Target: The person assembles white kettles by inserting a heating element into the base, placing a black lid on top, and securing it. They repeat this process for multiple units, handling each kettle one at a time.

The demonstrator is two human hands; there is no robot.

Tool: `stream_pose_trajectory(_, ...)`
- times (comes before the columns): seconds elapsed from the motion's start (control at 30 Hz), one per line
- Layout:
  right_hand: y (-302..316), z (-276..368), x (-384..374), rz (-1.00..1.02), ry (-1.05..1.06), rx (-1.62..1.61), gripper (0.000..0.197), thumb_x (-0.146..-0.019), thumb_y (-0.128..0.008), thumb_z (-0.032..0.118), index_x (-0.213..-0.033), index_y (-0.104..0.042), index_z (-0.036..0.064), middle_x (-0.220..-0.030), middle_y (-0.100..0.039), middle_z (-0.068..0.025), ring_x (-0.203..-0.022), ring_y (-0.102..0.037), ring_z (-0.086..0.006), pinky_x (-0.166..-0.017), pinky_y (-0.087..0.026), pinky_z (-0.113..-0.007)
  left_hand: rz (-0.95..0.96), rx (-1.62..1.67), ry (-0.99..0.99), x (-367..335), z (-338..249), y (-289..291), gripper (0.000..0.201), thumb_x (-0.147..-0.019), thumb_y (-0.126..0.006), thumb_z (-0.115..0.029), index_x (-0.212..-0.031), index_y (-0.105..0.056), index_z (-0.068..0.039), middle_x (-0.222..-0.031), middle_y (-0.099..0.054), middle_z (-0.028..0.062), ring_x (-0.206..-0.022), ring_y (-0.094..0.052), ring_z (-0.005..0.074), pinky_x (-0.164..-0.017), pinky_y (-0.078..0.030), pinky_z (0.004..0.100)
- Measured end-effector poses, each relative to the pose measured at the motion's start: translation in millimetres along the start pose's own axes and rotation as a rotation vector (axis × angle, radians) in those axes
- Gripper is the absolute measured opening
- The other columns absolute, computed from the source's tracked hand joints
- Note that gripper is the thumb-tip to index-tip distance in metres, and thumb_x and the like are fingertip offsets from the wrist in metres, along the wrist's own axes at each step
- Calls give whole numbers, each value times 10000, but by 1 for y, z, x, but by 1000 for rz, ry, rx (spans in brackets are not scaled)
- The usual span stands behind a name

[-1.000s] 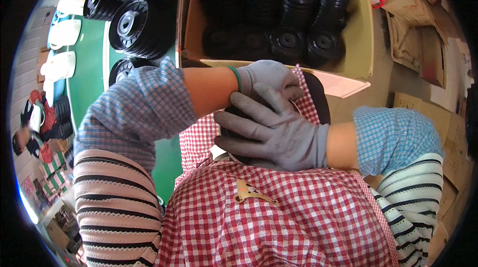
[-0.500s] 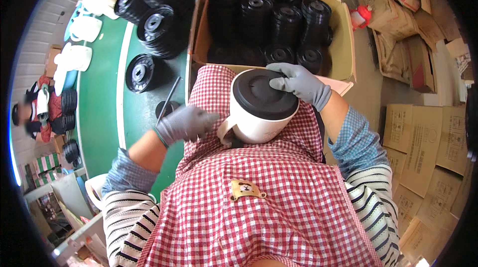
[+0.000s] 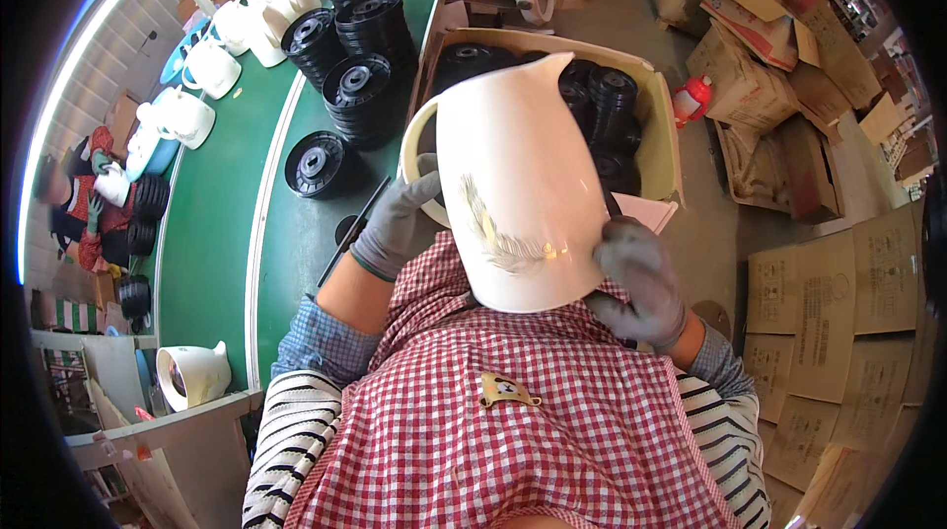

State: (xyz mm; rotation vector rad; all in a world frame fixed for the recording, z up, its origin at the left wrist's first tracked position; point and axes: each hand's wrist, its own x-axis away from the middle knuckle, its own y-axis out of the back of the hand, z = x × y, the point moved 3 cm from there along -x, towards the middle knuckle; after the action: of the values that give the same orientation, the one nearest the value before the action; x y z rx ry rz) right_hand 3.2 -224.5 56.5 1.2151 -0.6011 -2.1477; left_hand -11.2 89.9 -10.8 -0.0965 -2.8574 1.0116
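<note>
I have the white jug (image 3: pixel 523 193) up in front of me, over my lap, with its spout (image 3: pixel 558 65) at the top and leaning a bit to the right. My left hand (image 3: pixel 393 223) is curled round the handle (image 3: pixel 413 134). My right hand (image 3: pixel 641 282) is bent against the low right side; I can't tell if it grips or just props. The gold feather picture (image 3: pixel 503 241) faces me. To hold it well, I think I should keep the handle snug and the bottom propped, since it looks smooth and may slip. I should keep it off the box (image 3: pixel 659 159) on the far side and the green bench (image 3: pixel 202 263) on my left.
</note>
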Motion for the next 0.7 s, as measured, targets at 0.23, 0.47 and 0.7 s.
stream_pose_trajectory(0.23, -94, -44, 11, -150, -505, -607, 1244, -711, -926, 404, -1590, -129, 33, -1541, -366, -151, -1443, -359, -272, -1185, -308, -422, 70, -688, -187, 46, 53, 11, 652, -814, -837, -125, -1404, -575, -33, -1546, -446, 147, -1428, -419, 238, -1156, -345, 375)
stream_pose_trajectory(0.47, -99, -41, 24, -83, -567, -826, 1211, -686, -942, 392, -1568, -188, 46, -1504, -412, -130, -1415, -402, -247, -1179, -334, -412, 159, -848, -145, 72, 39, -2, 405, -787, -853, -189, -1117, -680, -30, -1568, -348, 259, -1454, -376, 375, -1164, -325, 478)
stream_pose_trajectory(0.7, -33, -53, -22, -250, -739, -741, 845, -848, -780, 487, -1478, -449, 31, -1551, -409, -151, -1385, -457, -330, -1168, -334, -470, 210, -821, -233, 70, 39, -5, 354, -804, -841, -164, -1084, -670, -32, -1547, -376, 247, -1438, -401, 391, -1151, -360, 483)
